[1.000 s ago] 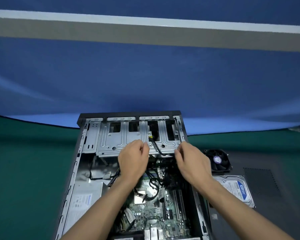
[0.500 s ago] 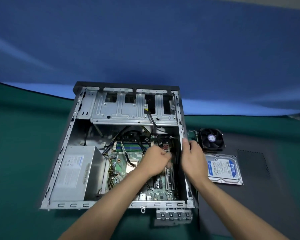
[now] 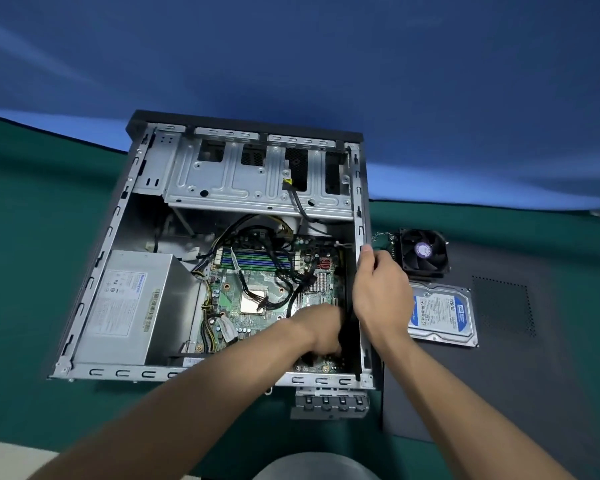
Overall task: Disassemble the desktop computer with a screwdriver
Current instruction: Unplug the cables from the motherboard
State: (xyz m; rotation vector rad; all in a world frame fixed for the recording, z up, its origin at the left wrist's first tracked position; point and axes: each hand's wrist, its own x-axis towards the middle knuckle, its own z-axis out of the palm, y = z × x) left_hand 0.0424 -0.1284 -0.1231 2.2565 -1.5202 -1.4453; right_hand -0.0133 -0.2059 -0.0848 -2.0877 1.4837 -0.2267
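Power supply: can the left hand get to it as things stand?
Probably yes. The power supply lies uncovered in the case's left half, open from above. The left hand is down in the motherboard's right corner; only loose cables lie between, and lifting clears them.

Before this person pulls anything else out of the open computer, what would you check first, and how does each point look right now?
1. Case lying flat and open: ok.
2. Right hand steadying the case's right wall: ok.
3. Left hand down on the motherboard; what it grips: cannot tell.
4. Cables cleared off the motherboard: not ok, several black ones cross it.
5. Removed fan and hard drive set aside outside the case: ok.
6. Screwdriver within reach: cannot tell, none visible.
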